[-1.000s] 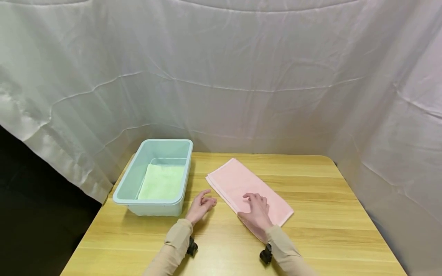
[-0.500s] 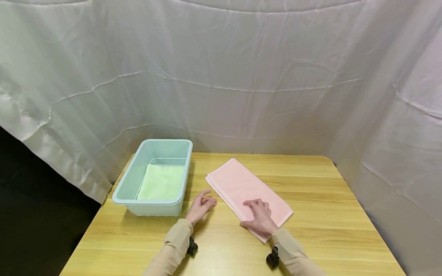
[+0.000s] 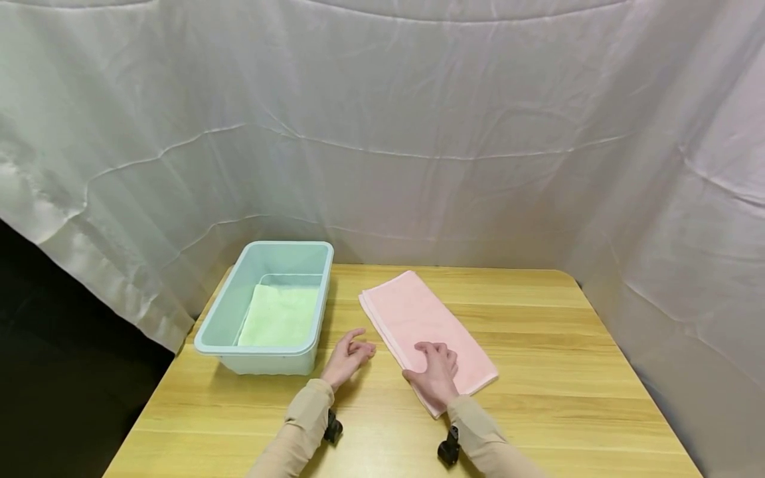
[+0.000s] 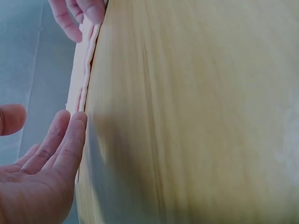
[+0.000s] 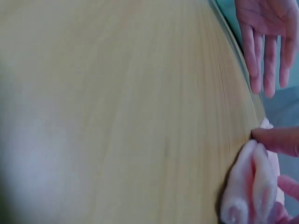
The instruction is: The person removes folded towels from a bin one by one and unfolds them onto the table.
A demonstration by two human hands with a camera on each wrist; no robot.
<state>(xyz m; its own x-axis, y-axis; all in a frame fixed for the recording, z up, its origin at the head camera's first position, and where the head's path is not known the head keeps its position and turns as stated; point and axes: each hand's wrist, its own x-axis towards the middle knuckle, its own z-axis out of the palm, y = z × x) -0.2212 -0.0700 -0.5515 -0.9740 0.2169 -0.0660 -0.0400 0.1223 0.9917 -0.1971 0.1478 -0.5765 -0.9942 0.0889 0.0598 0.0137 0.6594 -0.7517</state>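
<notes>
A folded pink towel (image 3: 418, 318) lies slantwise on the table. My right hand (image 3: 435, 378) is on its near part, thumb at the left edge and curled fingers on top. In the right wrist view the thumb (image 5: 280, 140) meets the layered edge of the towel (image 5: 250, 186); the other fingers are partly out of frame. My left hand (image 3: 348, 358) hovers or rests near the table between bin and towel, fingers loosely bent and holding nothing. The left wrist view shows the left hand (image 4: 44, 172) palm sideways, with the towel (image 4: 83, 79) beyond its fingertips.
A pale blue plastic bin (image 3: 265, 360) stands at the left, with a folded light green towel (image 3: 281, 315) flat on its floor. The wooden table (image 3: 568, 411) ends before a grey-white curtain (image 3: 448, 199) that hangs round the back and sides.
The right hand has shifted left, and the pink towel has turned with it: its near corner moved left, its far end slightly right. The left hand and bin have stayed put.
</notes>
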